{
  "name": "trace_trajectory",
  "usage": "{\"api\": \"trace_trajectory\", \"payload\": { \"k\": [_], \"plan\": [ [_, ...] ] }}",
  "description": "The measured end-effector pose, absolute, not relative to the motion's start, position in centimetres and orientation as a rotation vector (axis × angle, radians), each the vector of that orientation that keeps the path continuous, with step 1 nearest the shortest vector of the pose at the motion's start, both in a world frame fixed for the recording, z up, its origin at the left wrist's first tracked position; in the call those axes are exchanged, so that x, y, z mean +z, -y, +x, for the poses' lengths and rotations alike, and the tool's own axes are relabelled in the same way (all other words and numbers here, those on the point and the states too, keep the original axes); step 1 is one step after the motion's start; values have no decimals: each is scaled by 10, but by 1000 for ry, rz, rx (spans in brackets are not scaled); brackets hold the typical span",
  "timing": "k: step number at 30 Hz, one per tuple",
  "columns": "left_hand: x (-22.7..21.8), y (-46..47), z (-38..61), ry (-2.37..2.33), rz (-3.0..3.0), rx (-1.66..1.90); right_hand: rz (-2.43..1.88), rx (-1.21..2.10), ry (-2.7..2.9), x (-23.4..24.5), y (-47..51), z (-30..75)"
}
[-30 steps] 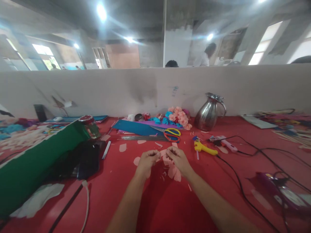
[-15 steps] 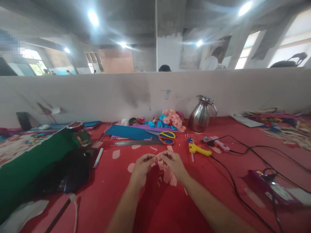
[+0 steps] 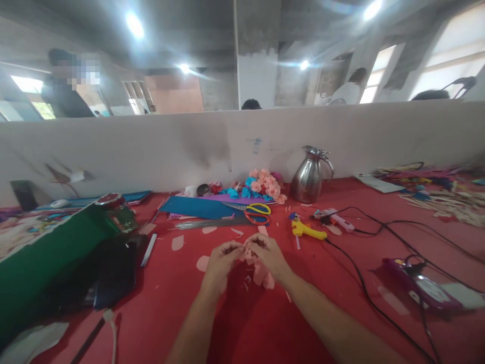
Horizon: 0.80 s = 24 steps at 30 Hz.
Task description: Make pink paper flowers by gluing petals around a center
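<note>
Just nearer than the scissors [image 3: 246,208], the left hand [image 3: 223,259] and right hand [image 3: 270,253] meet, thumbs and fingers pinched close together on a small bit of pink paper [image 3: 245,246], mostly hidden by the fingertips. Loose pink cut pieces [image 3: 260,273] lie below it, also on the scissors' near side. The step in hand looks like shaping thin paper by touch; the next move likely calls for a light, steady pinch, lest it tear. Beyond the scissors, the pale partition [image 3: 170,151] bears small bluish writing [image 3: 256,145], too blurred to read; no brand or label is legible.
</note>
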<state>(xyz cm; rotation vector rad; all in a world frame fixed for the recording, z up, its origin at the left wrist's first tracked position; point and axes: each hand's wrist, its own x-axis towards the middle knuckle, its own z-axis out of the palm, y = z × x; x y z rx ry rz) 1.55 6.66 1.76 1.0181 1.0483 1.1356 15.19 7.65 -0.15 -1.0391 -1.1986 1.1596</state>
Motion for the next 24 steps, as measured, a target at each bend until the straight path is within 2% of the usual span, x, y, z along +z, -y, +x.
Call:
{"api": "trace_trajectory", "payload": {
  "k": [24],
  "plan": [
    [21,-68,14,-1176,1007,1082,-1007,1309,1169,6,-73,155]
  ]
}}
